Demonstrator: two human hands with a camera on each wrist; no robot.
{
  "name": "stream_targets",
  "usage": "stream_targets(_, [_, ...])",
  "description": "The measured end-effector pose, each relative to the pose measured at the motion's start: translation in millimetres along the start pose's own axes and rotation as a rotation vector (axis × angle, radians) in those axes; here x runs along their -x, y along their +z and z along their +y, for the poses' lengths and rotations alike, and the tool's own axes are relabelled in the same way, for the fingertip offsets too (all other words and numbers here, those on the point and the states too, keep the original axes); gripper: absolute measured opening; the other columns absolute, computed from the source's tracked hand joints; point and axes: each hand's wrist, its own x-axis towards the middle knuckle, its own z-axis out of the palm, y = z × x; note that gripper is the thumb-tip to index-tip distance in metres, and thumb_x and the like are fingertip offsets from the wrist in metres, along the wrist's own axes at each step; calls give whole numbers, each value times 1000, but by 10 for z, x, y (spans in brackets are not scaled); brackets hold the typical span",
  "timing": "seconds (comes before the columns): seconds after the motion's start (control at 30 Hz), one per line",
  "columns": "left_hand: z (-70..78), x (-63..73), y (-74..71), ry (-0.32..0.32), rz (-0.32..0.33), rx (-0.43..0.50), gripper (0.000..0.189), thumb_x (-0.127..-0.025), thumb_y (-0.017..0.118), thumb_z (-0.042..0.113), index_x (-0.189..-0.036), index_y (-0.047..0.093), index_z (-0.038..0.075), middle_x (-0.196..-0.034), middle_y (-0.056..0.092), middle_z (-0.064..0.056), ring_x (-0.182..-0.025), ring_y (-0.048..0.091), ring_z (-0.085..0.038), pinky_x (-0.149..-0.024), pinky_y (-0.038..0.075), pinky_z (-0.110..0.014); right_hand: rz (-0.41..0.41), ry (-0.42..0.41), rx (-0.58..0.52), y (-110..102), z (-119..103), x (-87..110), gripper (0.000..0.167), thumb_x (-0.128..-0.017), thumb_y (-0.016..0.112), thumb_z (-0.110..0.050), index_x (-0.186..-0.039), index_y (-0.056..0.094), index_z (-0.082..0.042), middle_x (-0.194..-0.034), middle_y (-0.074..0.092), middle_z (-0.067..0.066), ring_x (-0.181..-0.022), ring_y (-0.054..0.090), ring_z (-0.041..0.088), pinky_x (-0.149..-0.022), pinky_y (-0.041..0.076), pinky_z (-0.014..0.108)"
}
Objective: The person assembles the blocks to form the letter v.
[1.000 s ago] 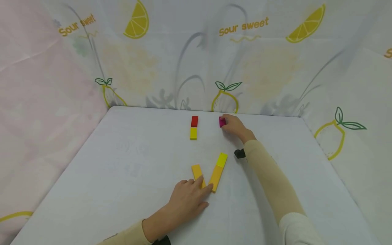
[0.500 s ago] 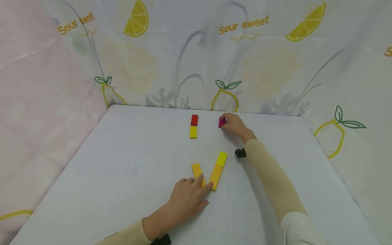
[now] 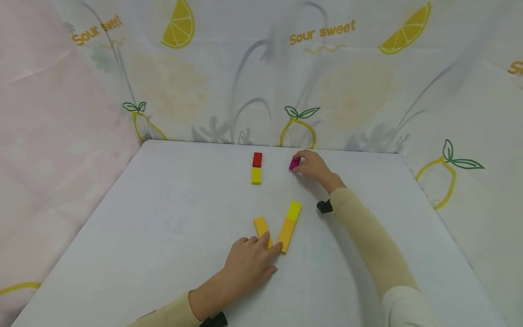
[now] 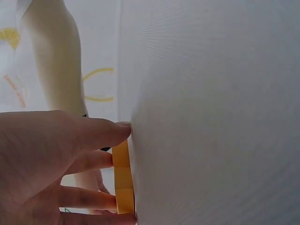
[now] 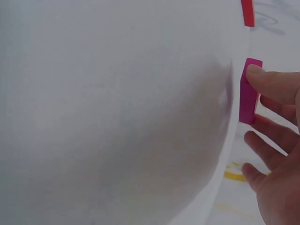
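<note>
Near the far edge of the table, my right hand (image 3: 312, 164) pinches a magenta block (image 3: 294, 163) between thumb and fingers. In the right wrist view the thumb lies on one end of this magenta block (image 5: 249, 96); whether it touches the table I cannot tell. My left hand (image 3: 247, 261) rests its fingertips on two orange blocks. The left orange block (image 3: 260, 225) is partly covered by the fingers. The right orange block (image 3: 287, 234) slants away from it, making a V, with a bright yellow block (image 3: 293, 210) end to end at its top.
Left of the magenta block, a red block (image 3: 257, 160) and a yellow block (image 3: 256, 176) lie end to end on the white table (image 3: 163, 218). A lemon-printed cloth (image 3: 229, 81) hangs behind the table's far edge.
The magenta block has turned slightly, from straight to slanting, in my right hand. My left hand stays on the orange blocks. The head view has shifted a little.
</note>
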Motion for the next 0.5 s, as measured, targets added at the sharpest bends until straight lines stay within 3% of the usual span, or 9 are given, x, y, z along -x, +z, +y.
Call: stream_targets(0.5, [-25, -30, -41, 12, -52, 12, 52, -85, 73, 52, -132, 62, 33, -131, 65, -6, -94, 67, -21, -82, 55, -39, -7, -41, 20, 11, -56, 215, 43, -88, 71, -18, -128, 60, -7, -134, 59, 12, -127, 51, 32, -115, 38, 47])
